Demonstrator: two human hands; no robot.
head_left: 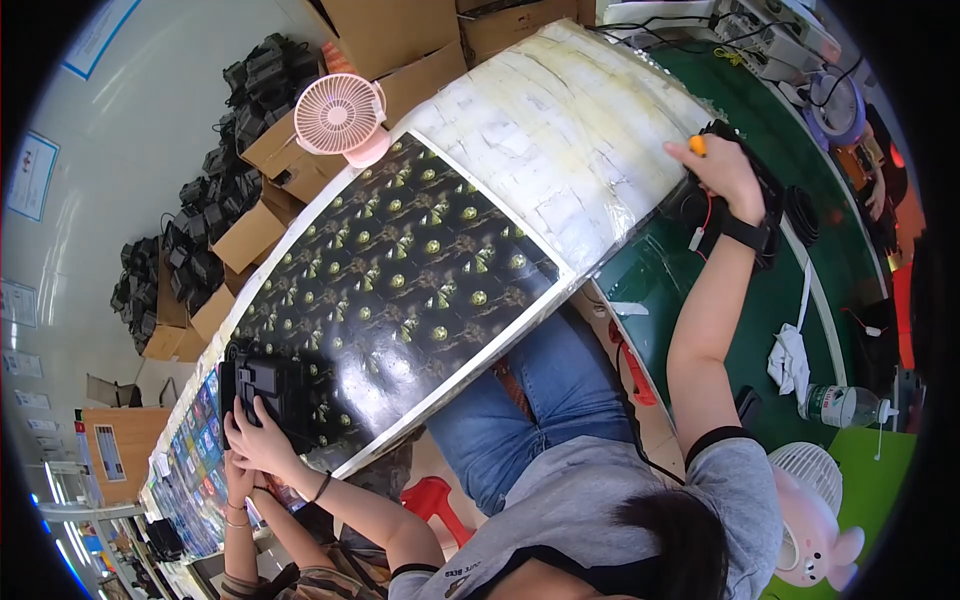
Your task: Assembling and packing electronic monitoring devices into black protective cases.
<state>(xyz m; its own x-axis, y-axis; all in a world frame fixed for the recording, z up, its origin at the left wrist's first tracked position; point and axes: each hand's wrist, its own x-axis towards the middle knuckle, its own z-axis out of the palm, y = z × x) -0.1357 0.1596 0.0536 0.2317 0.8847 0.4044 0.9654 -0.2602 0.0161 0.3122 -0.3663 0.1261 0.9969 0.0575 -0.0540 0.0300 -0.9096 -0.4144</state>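
Observation:
At the left end of the table, my left hand (262,440) lies with fingers spread on a black plastic case (265,385) that has a latch-like raised part. Another person's hand (238,478) is close beneath mine, partly covered by it. Far to the right, over the green mat, my right hand (728,175) is closed on a black device (768,195), its fingers mostly hidden. A small orange piece (697,146) shows by the thumb. From under this hand hangs a red wire with a white connector (697,238).
A pink fan (340,115) stands at the table's far edge. Beyond it, black units (265,80) pile up around cardboard boxes (250,235). On the green mat (650,335) are a coiled black cable (800,215), a crumpled white cloth (789,360) and a plastic bottle (845,406).

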